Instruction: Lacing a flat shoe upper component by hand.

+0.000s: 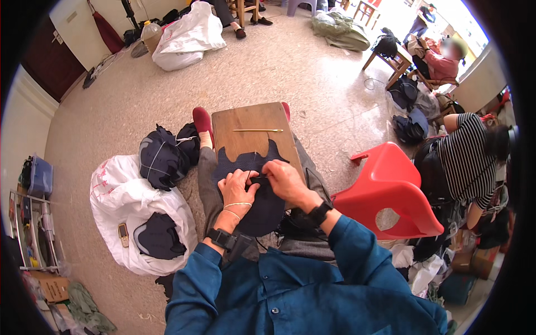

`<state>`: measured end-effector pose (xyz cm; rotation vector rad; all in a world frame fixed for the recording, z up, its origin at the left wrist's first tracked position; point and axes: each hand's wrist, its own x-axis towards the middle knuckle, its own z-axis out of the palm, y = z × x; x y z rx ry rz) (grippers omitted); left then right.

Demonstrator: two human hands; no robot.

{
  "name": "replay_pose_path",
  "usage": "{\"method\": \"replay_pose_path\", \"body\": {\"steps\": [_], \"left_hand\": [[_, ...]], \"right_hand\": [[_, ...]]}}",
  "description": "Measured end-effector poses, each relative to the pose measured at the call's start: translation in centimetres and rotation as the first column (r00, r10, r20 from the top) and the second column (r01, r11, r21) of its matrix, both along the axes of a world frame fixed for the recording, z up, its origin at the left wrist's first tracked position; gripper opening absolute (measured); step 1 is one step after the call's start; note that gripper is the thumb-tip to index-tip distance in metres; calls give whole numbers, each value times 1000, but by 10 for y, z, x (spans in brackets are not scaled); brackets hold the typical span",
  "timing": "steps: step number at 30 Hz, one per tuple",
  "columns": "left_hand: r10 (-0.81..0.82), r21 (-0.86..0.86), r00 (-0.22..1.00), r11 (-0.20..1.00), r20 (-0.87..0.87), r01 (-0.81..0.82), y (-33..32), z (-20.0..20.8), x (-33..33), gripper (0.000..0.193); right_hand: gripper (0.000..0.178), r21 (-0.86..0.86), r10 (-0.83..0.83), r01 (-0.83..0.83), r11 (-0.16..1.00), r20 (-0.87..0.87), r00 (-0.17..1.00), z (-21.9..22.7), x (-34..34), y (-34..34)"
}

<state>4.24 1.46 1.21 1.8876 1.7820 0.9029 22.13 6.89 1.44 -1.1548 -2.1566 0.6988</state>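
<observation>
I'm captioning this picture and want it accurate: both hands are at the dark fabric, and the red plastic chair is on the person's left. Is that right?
Not quite: the head view shows the red plastic chair on the person's right. The left hand and right hand are indeed at the dark fabric.

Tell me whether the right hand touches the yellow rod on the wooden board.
Apart. The head view shows wooden board and dark fabric between the right hand and the yellow rod.

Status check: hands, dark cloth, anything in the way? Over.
Left hand and right hand both at dark cloth. Cloth's far end over wooden board. Thin rod on board, clear of both hands.
</observation>
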Motion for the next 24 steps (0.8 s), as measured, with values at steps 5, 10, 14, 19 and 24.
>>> {"method": "replay_pose_path", "body": {"steps": [5,10,14,19,24], "left_hand": [[8,-38,1000,999,15,-8,5,-3,-5,20],[10,-1,1000,1000,-26,-10,17,-3,4,14],[-96,33,969,994,-229,107,21,-7,2,12],[-59,80,996,995,-61,64,17,-9,-19,10],[-43,65,996,997,75,38,14,-3,-15,9]], "right_hand": [[17,-60,-7,2,998,-71,997,3,-5,-7],[16,-188,-119,77,979,-223,967,5,6,-11],[15,-161,-127,94,983,-212,969,2,4,-13],[16,-119,-127,103,987,-212,969,3,4,-16],[17,-170,-139,99,980,-238,961,0,5,-13]]}}
